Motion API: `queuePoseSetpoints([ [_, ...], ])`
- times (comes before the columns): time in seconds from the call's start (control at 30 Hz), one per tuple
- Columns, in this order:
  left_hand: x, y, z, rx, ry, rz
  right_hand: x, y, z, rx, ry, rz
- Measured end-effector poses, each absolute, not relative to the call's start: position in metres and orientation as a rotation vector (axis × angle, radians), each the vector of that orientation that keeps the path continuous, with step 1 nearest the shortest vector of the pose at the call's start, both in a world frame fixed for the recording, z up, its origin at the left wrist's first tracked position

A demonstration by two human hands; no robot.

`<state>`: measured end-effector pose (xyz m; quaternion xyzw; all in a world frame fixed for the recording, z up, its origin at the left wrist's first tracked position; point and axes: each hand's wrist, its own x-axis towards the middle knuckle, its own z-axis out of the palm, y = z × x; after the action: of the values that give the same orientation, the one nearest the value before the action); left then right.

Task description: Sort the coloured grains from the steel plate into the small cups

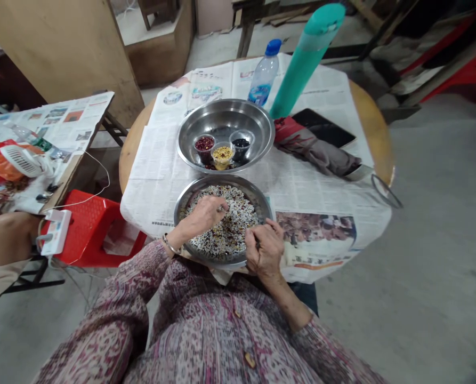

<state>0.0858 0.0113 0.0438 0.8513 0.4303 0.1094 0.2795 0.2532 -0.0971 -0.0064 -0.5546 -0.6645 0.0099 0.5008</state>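
Clearly mixed grains (238,226) | mostly white | red, yellow flecks | metal bowl (260,198)

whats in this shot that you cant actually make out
All in the head view:
Left hand: too small a detail to tell whether it pinches anything
Right hand: its back hides the palm
Newspaper: small print too blurred to read
Another person's leg: the body beyond is cut off by the left edge

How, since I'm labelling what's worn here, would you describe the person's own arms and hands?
The left hand and right hand are ungloved. The left sleeve has blotchy pink-purple and grey patterning; the right sleeve looks similar, ending on the forearm. A silver-coloured bangle circles the left wrist.
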Motion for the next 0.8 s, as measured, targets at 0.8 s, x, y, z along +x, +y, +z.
queuePoseSetpoints([
  [0.8,0.089,0.025,0.071,2.614,1.149,-0.221,0.253,-0.097,-0.005,-1.356,-1.591,0.057],
])
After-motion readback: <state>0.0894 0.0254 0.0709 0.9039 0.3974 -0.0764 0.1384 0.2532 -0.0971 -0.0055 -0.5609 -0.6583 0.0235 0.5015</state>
